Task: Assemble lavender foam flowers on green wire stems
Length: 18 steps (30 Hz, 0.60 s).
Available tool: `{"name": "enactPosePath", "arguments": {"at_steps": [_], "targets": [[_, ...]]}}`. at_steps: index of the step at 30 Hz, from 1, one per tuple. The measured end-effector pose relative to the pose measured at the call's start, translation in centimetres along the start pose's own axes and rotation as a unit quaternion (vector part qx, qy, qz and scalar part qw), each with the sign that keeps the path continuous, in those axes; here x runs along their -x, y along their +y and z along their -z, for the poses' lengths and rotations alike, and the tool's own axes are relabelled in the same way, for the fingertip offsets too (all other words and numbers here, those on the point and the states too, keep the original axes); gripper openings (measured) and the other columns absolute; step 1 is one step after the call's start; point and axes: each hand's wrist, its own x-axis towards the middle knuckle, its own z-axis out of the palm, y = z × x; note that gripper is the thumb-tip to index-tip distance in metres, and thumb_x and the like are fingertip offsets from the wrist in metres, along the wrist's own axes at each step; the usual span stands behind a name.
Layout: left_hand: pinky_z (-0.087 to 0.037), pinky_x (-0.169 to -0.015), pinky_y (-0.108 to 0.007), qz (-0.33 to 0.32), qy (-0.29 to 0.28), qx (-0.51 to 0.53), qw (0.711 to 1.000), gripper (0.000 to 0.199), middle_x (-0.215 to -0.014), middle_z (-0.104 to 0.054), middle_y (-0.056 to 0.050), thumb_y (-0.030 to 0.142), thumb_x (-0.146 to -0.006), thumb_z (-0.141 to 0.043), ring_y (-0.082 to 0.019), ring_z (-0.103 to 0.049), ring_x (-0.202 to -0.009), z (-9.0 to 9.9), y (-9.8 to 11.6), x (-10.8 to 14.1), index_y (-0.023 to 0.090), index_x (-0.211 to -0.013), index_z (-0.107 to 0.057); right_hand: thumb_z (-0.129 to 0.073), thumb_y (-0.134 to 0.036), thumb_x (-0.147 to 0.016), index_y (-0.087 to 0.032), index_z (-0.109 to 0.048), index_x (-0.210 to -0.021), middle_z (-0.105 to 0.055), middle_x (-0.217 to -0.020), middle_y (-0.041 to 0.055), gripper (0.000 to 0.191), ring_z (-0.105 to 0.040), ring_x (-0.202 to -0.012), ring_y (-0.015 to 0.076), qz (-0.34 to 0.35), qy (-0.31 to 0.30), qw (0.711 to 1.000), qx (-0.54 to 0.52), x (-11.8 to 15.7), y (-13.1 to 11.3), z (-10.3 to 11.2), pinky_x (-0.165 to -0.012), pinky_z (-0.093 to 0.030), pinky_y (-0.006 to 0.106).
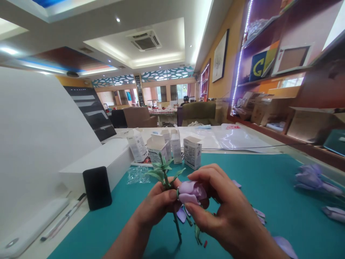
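Observation:
A green stem with leaves stands nearly upright in my left hand, whose fingers are closed round it. Just right of the stem is a purple flower head, its base against my left thumb. My right hand curls round the flower's petals, thumb below and fingers above. Loose purple petals and green stem pieces lie beneath the hands on the green mat.
Several small white boxes stand at the mat's back edge, beside clear plastic. A black block stands at the left, near pens. More purple flowers lie at the right. A person is far behind.

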Motion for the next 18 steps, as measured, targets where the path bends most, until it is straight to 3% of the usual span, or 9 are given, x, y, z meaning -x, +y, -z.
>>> {"name": "enactPosePath", "arguments": {"at_steps": [18], "targets": [[-0.029,-0.044,-0.016,-0.001,-0.015,0.001,1.000,0.030,-0.054,-0.044,0.003,0.038,-0.069,-0.072,-0.006,-0.039,-0.047,0.24,0.08,0.09,0.014,-0.070,-0.054,-0.059,-0.012,-0.071,-0.022,-0.057,-0.091,-0.054,-0.083,-0.0003,0.022,-0.055,-0.064,0.0101,-0.004,-0.008,0.998,-0.054,0.21,0.31,-0.27,-0.053,-0.050,0.018]]}}
